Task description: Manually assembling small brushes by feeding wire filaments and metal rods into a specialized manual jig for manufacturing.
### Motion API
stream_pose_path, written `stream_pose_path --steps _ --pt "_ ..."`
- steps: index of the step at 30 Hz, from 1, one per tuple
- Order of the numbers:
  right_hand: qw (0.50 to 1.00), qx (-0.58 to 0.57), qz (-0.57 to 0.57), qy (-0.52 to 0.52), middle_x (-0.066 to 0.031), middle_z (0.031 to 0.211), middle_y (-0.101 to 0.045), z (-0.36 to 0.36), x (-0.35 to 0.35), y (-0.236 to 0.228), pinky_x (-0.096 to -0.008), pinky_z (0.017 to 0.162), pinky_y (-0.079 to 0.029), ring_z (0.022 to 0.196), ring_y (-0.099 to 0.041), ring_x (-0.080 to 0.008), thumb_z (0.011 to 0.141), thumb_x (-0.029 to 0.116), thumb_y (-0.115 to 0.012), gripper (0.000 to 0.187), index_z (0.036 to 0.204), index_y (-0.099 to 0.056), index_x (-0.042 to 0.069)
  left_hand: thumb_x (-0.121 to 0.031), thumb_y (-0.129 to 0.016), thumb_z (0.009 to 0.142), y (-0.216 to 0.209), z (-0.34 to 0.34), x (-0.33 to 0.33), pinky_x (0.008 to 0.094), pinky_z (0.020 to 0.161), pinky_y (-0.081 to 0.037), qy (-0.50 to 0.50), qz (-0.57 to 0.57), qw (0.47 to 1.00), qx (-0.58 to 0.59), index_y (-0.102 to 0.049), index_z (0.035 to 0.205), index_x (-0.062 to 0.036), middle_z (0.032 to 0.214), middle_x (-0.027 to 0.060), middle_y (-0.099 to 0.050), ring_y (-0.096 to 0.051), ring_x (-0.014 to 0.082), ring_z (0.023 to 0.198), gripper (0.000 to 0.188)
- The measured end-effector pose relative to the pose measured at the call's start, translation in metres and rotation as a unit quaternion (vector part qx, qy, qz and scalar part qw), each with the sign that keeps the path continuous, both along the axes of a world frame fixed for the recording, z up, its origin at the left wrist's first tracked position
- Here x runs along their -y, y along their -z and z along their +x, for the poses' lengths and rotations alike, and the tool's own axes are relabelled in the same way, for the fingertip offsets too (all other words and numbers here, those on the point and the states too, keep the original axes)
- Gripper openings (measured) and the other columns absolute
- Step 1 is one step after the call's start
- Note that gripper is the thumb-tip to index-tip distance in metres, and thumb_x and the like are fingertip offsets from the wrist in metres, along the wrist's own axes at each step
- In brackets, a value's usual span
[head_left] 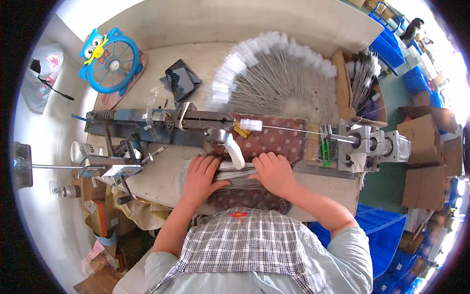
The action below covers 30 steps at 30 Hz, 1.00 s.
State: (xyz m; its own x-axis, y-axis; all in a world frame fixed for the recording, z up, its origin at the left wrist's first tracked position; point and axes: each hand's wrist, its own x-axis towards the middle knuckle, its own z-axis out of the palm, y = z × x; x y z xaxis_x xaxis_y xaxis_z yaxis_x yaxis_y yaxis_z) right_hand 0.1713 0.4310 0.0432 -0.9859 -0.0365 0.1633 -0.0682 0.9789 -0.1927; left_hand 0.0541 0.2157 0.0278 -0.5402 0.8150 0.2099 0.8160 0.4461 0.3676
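My left hand (199, 177) and my right hand (275, 172) are closed over the two ends of a bundle of thin metal wires (238, 175), fingers curled on the far side and thumbs toward the middle. The bundle lies on a dark red dotted cloth (281, 137) at the bench's near edge. Just beyond, a white-wrapped lever handle (235, 153) points down between my hands. A white-bristled wire brush (251, 125) sits in the long bench machine (196, 121), its stem running right to the chuck (338, 137). Neither hand touches the brush.
Finished white brushes (274, 63) fan out at the back of the bench. To their right stands a cardboard box (345, 83) with more brushes. A blue owl-shaped wheel (115, 61) and a dark folded packet (181, 79) lie at the back left. A blue crate (377, 235) is at the lower right.
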Motion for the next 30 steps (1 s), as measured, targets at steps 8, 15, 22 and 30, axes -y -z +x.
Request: stream_pose_path --steps 8,15,22,30 --pt "0.996 -0.076 0.012 -0.046 -0.0028 0.074 -0.048 -0.01 -0.012 0.014 -0.0321 0.062 -0.041 0.072 -0.051 -0.0199 0.07 0.037 -0.068 0.033 0.082 -0.053 0.011 -0.02 -0.073 0.064 0.025 0.0 -0.013 0.0441 0.086 -0.038 -0.052 0.07 0.996 -0.026 -0.057 0.101 -0.0046 0.104 0.01 -0.058 -0.052 0.0309 0.099 0.043" --pt "0.987 -0.117 -0.072 -0.079 -0.0029 0.076 -0.05 -0.015 0.003 -0.014 -0.0317 0.063 -0.041 0.076 -0.052 -0.0197 0.066 0.039 -0.072 0.039 0.086 -0.055 0.01 -0.018 -0.077 0.054 0.03 0.002 -0.011 0.0408 0.082 -0.042 -0.062 0.111 0.991 -0.047 -0.061 0.097 -0.0085 0.097 0.0042 -0.06 -0.056 0.0256 0.092 0.047" --pt "0.994 -0.021 0.063 -0.086 -0.0039 0.079 -0.053 -0.012 0.004 0.003 -0.0307 0.062 -0.042 0.078 -0.054 -0.0188 0.069 0.043 -0.07 0.043 0.091 -0.059 0.007 -0.032 -0.073 0.068 0.01 0.007 -0.005 0.0419 0.086 -0.042 -0.029 0.121 0.992 -0.017 -0.059 0.103 -0.0054 0.104 0.0093 -0.059 -0.054 0.0294 0.098 0.046" --pt "0.99 -0.074 0.061 -0.103 -0.0009 0.07 -0.05 -0.024 -0.003 0.003 -0.0323 0.055 -0.039 0.069 -0.052 -0.0184 0.072 0.038 -0.069 0.033 0.08 -0.054 0.01 -0.033 -0.071 0.068 0.03 0.003 -0.012 0.043 0.088 -0.041 -0.043 0.051 0.997 -0.048 -0.056 0.107 -0.0071 0.104 0.009 -0.058 -0.054 0.028 0.101 0.049"
